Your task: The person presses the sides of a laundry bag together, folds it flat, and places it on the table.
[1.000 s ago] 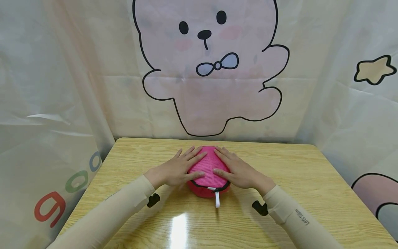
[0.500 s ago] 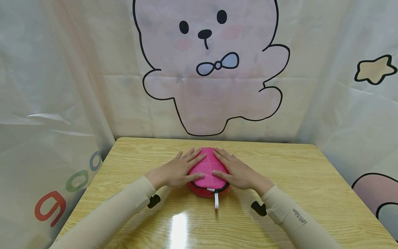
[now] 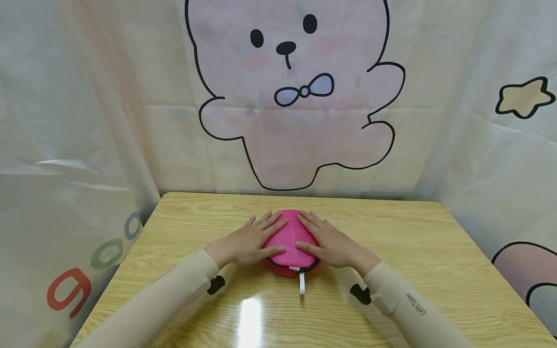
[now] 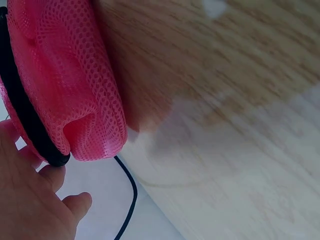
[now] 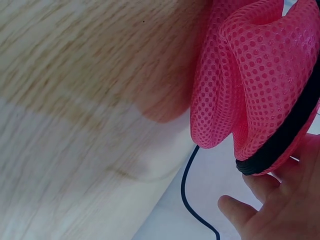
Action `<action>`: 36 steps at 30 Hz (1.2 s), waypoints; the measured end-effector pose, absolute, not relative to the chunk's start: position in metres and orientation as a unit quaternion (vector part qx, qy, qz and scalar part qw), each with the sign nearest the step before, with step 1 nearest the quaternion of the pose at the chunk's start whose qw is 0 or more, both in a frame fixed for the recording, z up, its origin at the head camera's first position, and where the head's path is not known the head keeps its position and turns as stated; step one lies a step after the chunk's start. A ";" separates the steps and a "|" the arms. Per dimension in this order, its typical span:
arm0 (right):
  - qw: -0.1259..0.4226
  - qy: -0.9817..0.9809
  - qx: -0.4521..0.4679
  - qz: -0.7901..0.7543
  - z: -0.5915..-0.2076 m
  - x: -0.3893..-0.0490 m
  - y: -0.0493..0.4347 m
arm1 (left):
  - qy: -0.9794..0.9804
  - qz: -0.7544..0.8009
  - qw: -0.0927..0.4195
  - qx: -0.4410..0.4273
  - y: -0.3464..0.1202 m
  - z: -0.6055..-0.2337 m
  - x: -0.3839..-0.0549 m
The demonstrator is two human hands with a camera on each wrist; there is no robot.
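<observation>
A bright pink mesh zip pouch (image 3: pixel 290 244) sits at the middle of the table, black zip trim along its near side. From that trim hangs a white pull tab (image 3: pixel 302 283). My left hand (image 3: pixel 249 243) rests on the pouch's left side, fingers straight and spread over the mesh. Mirroring it, my right hand (image 3: pixel 338 245) lies on the right side with the thumb stretched across the top. In both wrist views the pouch's side wall (image 4: pixel 87 95) bulges in soft folds below the black zip (image 5: pixel 285 135). What the pouch contains is hidden.
The wood-grain table (image 3: pixel 391 241) extends around the pouch on every side. A printed bear curtain (image 3: pixel 287 145) hangs behind its far edge, with curtains at left and right. Beyond the table edge, a thin black cable (image 4: pixel 131 195) shows in the wrist views.
The pouch's top has sunk slightly and its far edge sits lower in the head view. Both hands have shifted a little down with it, still spread on the mesh.
</observation>
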State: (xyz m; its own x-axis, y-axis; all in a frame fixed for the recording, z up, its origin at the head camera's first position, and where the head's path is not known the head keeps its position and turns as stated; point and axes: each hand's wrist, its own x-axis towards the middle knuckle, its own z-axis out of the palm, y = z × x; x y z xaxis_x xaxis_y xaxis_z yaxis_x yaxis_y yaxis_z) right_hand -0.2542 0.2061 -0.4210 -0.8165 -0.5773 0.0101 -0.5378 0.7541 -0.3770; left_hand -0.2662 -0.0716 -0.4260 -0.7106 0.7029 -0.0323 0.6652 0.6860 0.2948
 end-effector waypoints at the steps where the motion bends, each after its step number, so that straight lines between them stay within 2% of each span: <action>1: 0.052 0.935 -0.299 -0.183 -0.422 -0.254 0.206 | 0.916 0.133 0.073 0.373 -0.072 -0.427 -0.266; 36: 0.084 0.940 -0.290 -0.160 -0.440 -0.256 0.201 | 0.917 0.135 0.090 0.364 -0.072 -0.448 -0.266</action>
State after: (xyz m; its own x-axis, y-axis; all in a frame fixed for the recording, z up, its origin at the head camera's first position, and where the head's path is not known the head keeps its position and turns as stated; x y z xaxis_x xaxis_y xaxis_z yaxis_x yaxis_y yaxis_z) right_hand -0.2562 0.2006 -0.4399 -0.8176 -0.5721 -0.0657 -0.5182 0.7808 -0.3491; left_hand -0.2664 -0.0719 -0.4485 -0.7188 0.6921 -0.0661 0.6438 0.6984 0.3127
